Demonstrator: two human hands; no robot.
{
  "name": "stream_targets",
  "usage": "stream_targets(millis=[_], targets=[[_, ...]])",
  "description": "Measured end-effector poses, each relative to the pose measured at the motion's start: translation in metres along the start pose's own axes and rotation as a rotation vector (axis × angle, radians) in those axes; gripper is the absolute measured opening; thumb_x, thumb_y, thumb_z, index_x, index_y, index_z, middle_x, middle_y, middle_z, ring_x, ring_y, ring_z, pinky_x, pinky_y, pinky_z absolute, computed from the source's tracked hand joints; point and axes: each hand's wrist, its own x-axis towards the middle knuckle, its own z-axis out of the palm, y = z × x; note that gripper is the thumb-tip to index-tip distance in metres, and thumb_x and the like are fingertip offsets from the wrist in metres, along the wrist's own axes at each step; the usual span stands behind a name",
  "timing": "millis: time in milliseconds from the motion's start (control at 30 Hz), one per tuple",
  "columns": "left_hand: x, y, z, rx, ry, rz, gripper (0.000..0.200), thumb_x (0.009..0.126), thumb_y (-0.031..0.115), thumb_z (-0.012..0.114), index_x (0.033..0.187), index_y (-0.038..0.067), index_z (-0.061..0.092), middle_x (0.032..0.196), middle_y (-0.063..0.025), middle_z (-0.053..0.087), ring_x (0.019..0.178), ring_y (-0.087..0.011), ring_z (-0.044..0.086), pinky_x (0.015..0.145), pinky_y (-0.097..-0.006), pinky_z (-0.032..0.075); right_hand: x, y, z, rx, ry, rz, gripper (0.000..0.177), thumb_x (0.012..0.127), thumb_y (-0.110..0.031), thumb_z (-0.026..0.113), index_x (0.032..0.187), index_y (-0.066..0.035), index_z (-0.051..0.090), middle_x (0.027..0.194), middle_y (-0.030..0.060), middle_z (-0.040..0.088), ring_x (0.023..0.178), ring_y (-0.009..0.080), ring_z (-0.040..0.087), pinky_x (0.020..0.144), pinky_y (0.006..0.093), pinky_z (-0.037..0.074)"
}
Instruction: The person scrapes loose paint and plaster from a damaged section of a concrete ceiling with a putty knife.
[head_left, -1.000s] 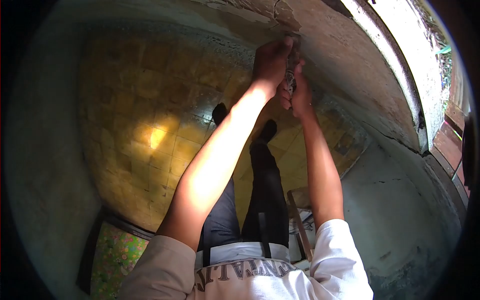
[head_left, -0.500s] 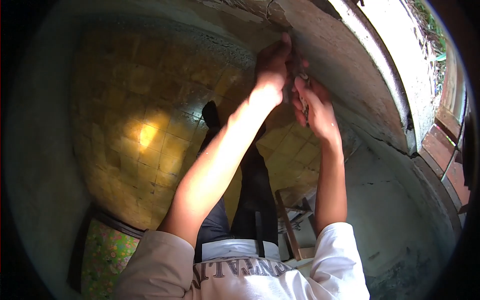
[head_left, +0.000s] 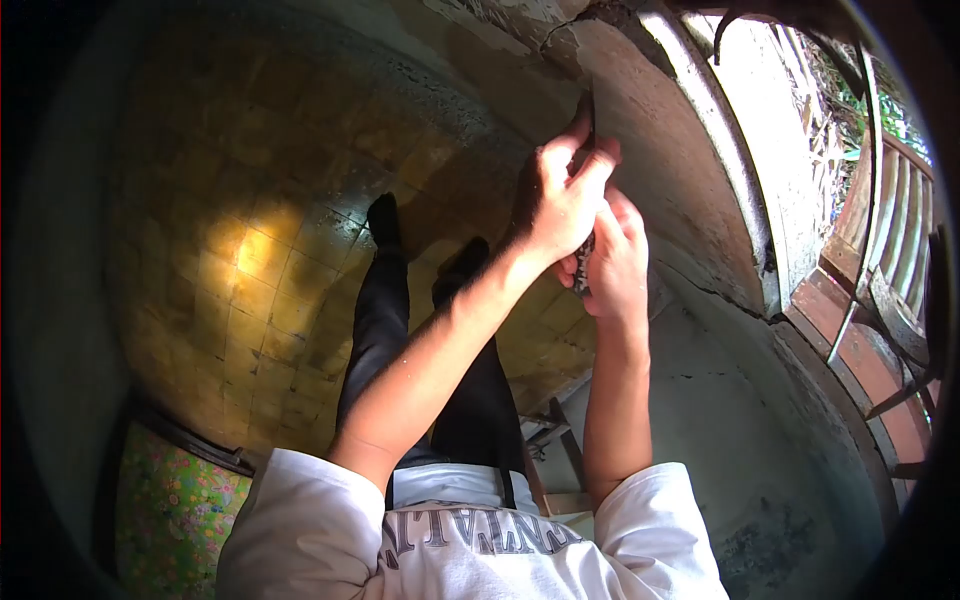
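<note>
My right hand [head_left: 618,262] is closed around the black-and-white patterned handle [head_left: 582,276] of what looks like a knife. Its thin dark blade [head_left: 592,112] points up and away from me, toward the wall. Crossing just above the right hand, my left hand [head_left: 562,200] has its fingers closed about the blade part, with the index finger stretched along it. The middle of the knife is hidden behind the left hand's fingers.
A worn plaster wall [head_left: 660,130] with a cracked ledge curves close beyond my hands. To the right is a bright opening with a wooden slatted chair [head_left: 905,215]. Yellow floor tiles [head_left: 290,290] lie below, and a green floral cloth [head_left: 175,510] is at lower left.
The view has shifted, showing more of the chair outside. My left hand has come down over the knife and closer to my right hand; the two now overlap.
</note>
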Motion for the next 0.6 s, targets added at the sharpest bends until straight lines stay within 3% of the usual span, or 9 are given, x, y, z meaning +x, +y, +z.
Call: stream_targets(millis=[67, 167, 267, 367, 500, 600], targets=[[0.000, 0.008, -0.006, 0.027, -0.019, -0.071, 0.052, 0.092, 0.017, 0.055, 0.138, -0.004, 0.043, 0.066, -0.0077, 0.057, 0.062, -0.0104, 0.052, 0.055, -0.0289, 0.045, -0.002, -0.002, 0.005, -0.039, 0.037, 0.014, 0.027, 0.100, -0.023, 0.043, 0.089, -0.002, 0.056, 0.058, 0.0027, 0.052, 0.039, 0.0079, 0.045, 0.032, 0.0221, 0.035], [-0.001, 0.018, -0.002, -0.035, 0.010, -0.063, 0.044, 0.093, 0.014, 0.053, 0.134, -0.004, 0.051, 0.072, 0.0006, 0.055, 0.067, -0.0063, 0.048, 0.059, -0.0236, 0.042, -0.004, -0.006, 0.012, -0.007, 0.097, 0.047, 0.027, 0.101, -0.022, 0.042, 0.087, -0.003, 0.056, 0.057, 0.0022, 0.052, 0.039, 0.0080, 0.044, 0.032, 0.0223, 0.035], [0.002, 0.023, -0.006, 0.006, 0.017, -0.073, 0.047, 0.092, 0.011, 0.052, 0.137, -0.003, 0.047, 0.069, 0.0013, 0.054, 0.063, -0.0050, 0.046, 0.056, -0.0226, 0.040, -0.004, -0.011, 0.017, -0.052, 0.106, 0.061, 0.036, 0.102, -0.031, 0.043, 0.080, -0.004, 0.048, 0.052, 0.0015, 0.049, 0.035, 0.0077, 0.044, 0.029, 0.0219, 0.033], [0.006, 0.014, -0.008, -0.014, 0.046, -0.069, 0.045, 0.091, 0.016, 0.055, 0.132, -0.001, 0.052, 0.056, -0.0054, 0.049, 0.053, -0.0083, 0.046, 0.047, -0.0277, 0.039, -0.001, -0.003, 0.019, -0.079, 0.132, 0.050, 0.036, 0.103, -0.031, 0.042, 0.078, -0.005, 0.048, 0.052, 0.0018, 0.050, 0.035, 0.0078, 0.044, 0.029, 0.0223, 0.032], [0.006, 0.029, -0.004, 0.049, 0.054, -0.105, 0.043, 0.089, 0.015, 0.054, 0.130, 0.002, 0.055, 0.055, -0.0082, 0.051, 0.050, -0.0113, 0.049, 0.047, -0.0301, 0.041, -0.006, -0.020, 0.027, -0.070, 0.149, 0.100, 0.040, 0.103, -0.031, 0.039, 0.074, -0.006, 0.048, 0.052, 0.0019, 0.050, 0.035, 0.0082, 0.044, 0.028, 0.0227, 0.032], [0.016, 0.016, -0.012, 0.160, 0.079, 0.098, 0.029, 0.089, 0.013, 0.055, 0.114, 0.000, 0.063, 0.055, -0.0092, 0.052, 0.048, -0.0137, 0.048, 0.046, -0.0316, 0.039, 0.001, -0.011, 0.030, -0.085, 0.153, 0.081, 0.040, 0.103, -0.031, 0.038, 0.076, -0.005, 0.051, 0.051, 0.0013, 0.049, 0.035, 0.0082, 0.043, 0.029, 0.0235, 0.032]])
